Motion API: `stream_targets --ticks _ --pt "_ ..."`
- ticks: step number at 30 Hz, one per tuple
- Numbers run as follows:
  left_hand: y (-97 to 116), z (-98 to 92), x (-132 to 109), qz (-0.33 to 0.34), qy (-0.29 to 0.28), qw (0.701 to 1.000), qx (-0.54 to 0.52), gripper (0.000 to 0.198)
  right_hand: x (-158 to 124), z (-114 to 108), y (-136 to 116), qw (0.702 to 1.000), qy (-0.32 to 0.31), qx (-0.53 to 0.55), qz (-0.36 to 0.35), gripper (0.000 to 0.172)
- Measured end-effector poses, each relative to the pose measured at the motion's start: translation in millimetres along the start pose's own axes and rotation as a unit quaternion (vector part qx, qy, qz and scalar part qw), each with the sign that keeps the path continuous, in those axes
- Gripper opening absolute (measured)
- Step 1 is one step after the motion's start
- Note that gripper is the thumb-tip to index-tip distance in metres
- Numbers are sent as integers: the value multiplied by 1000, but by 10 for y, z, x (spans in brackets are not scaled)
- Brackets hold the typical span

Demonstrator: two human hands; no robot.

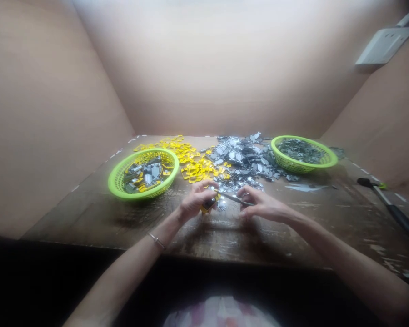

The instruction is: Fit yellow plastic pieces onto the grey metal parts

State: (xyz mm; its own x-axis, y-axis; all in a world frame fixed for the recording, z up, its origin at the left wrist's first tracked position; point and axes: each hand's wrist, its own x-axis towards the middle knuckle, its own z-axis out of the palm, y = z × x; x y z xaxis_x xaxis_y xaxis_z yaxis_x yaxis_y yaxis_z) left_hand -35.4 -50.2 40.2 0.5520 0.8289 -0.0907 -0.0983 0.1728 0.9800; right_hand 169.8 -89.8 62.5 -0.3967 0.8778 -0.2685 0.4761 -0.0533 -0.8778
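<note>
My left hand (199,198) is closed around a small yellow frame piece (206,210) with a dark part in it. Between thumb and fingers, my right hand (259,203) grips a thin dark strip-like tool (233,198), its far end reaching the piece in my left hand. Blur hides the tool's exact kind. Just beyond my hands lie a heap of yellow frame pieces (201,170) and a heap of silver-grey metal plates (240,152).
A lime-green basket (114,186) at left holds mixed grey and yellow pieces. Another green basket (295,167) at right holds small grey parts. A black-handled tool (404,220) lies at the table's right edge. Walls enclose the table (98,227); a white socket box (383,46) hangs at right.
</note>
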Motion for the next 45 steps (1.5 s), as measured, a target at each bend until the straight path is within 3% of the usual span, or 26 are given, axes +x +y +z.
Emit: stream_targets --ticks 6,17,21,24,27,32,36,40,42,45 --pt "37 -91 80 -2 -21 999 30 32 119 -100 15 990 -38 -123 -56 30" --pt "23 -248 339 12 -17 999 26 31 471 -255 110 986 -36 -143 -83 32" --pt "66 -290 467 21 19 999 -16 32 541 -359 63 988 -24 -130 -79 29" --pt "100 -267 571 49 99 987 -119 25 565 -330 34 996 60 -26 -65 29" --pt "109 -138 655 84 173 956 -223 16 616 -128 34 977 167 116 -63 28" --pt "19 193 697 124 193 930 -286 13 736 259 26 927 255 247 -122 27" --pt "-72 256 629 127 197 941 -244 16 688 242 7 920 306 200 -141 26" --pt "31 117 532 180 250 951 -28 24 566 71 -13 943 300 27 -142 18" --pt "134 44 501 199 163 959 118 21 524 27 -51 945 287 -29 -155 17" --pt "210 -22 475 135 11 968 213 16 494 29 -140 945 276 -32 -172 19"
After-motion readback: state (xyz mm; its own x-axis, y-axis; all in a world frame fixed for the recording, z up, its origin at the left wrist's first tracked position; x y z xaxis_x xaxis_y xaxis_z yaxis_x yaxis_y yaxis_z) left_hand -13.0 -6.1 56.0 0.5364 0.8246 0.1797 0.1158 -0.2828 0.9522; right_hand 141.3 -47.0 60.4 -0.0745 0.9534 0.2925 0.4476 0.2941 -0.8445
